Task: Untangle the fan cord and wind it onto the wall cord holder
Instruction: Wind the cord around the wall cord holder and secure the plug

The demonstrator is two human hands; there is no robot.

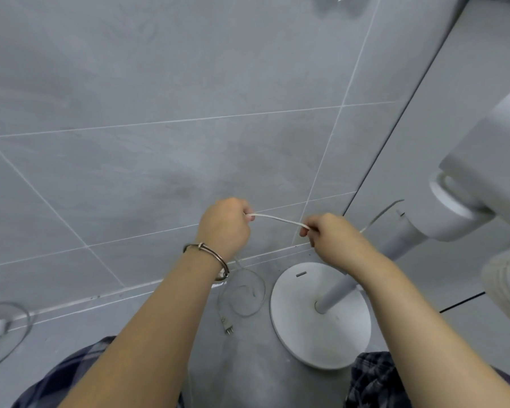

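A thin white fan cord (pixel 276 219) runs taut between my two hands in front of the grey tiled wall. My left hand (pixel 226 226) grips one end of that stretch in a fist, and my right hand (pixel 331 237) pinches the other end. Below my left wrist the cord drops to the floor and lies in loose loops (pixel 243 293), ending in a two-pin plug (pixel 228 325). Behind my right hand the cord arcs up toward the fan's pole (pixel 374 269). The white round fan base (pixel 301 319) stands on the floor by the wall. No cord holder is plainly visible.
The fan's head and motor housing (pixel 483 178) fill the right edge, close to my right arm. A white door or panel (pixel 454 98) meets the tiled wall on the right. Another white plug and grey cable (pixel 0 328) lie at the floor's left edge.
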